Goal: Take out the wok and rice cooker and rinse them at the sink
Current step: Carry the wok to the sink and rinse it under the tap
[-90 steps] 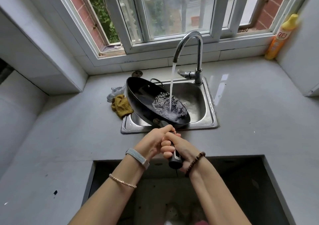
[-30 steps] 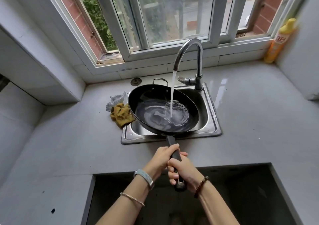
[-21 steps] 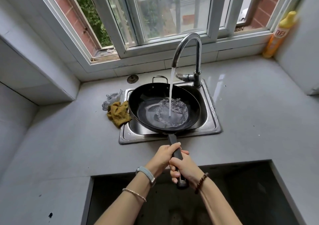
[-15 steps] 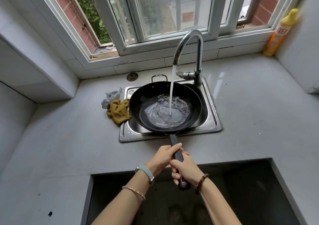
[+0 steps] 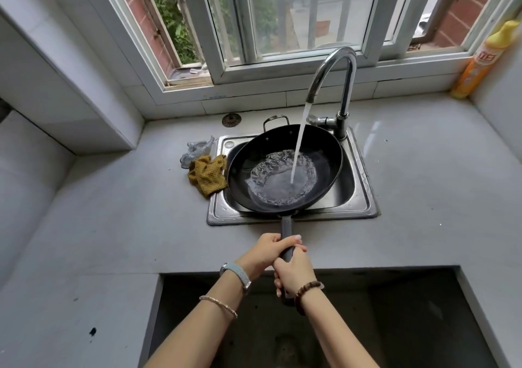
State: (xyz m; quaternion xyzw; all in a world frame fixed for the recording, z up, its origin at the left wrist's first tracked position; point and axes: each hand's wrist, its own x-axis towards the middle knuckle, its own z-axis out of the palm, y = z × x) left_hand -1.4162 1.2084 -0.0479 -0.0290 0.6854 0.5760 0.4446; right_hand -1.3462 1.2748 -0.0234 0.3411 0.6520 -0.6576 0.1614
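Now, near the front edge of the counter [image 5: 113, 226]: left hand [image 5: 267, 250] and right hand [image 5: 293, 272] curled tight round the wok handle [image 5: 286, 227], left ahead. Hold level, wrists firm. Beyond, wok [image 5: 243, 167] over the sink [image 5: 364, 181], overlapping its near rim. Swirl gently under the tap [image 5: 343, 85] stream; tip slowly toward the far left corner.

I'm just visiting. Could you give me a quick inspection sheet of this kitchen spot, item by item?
Surface: grey countertop, steel sink set in it, dark cut-out opening nearest the person.
Job's things: black wok held over the sink, water from the running faucet pooling in it; rice cooker not seen.
Clutter: yellow cloth and silvery scrubber left of the sink.
Hands: left hand and right hand both grip the wok handle.
Cables: nothing seen.
Surroundings: window behind the faucet; yellow bottle in the right corner.
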